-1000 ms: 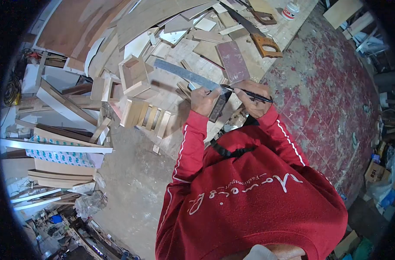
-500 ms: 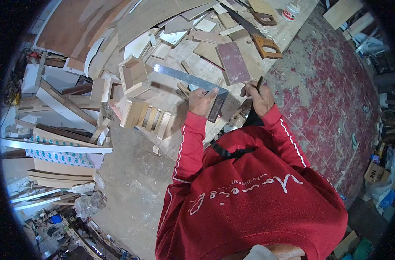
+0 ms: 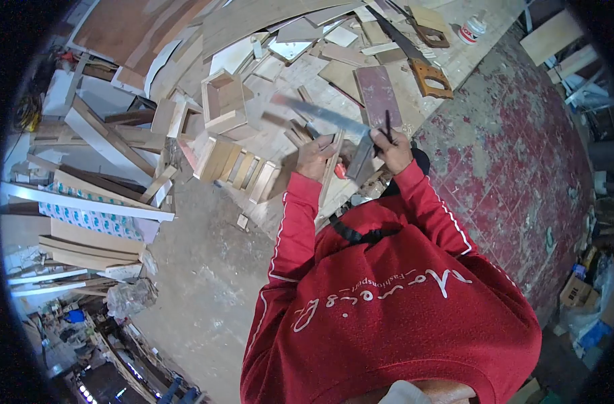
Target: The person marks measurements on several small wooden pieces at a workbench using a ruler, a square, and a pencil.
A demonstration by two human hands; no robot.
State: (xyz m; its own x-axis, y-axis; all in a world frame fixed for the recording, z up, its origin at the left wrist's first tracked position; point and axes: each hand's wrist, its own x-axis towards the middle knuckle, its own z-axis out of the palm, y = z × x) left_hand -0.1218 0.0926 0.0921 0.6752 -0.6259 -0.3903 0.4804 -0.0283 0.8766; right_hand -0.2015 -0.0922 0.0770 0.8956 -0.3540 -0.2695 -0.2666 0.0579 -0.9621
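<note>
My left hand [image 3: 313,160] is closed on a narrow wooden strip [image 3: 333,156], held upright over the near edge of the workbench. My right hand [image 3: 393,153] grips a try square [image 3: 361,156], whose metal blade [image 3: 327,116] points to the far left and is blurred by motion. A thin dark pencil-like stick [image 3: 388,122] also stands up from the right fingers. Beneath the blade lie a few short wooden pieces [image 3: 297,132]. Just beyond the right hand is a flat reddish board [image 3: 377,94].
A handsaw [image 3: 430,78] and a white glue bottle [image 3: 472,30] lie along the bench's right side. Small wooden boxes [image 3: 224,102] and a slatted wooden piece [image 3: 236,166] stand at left. Stacked boards [image 3: 105,141] fill the far left, beside a dusty floor [image 3: 206,269].
The try square has passed from my left hand to my right and shifted rightward, away from the wooden strip. My left hand keeps the strip. The view has shifted slightly.
</note>
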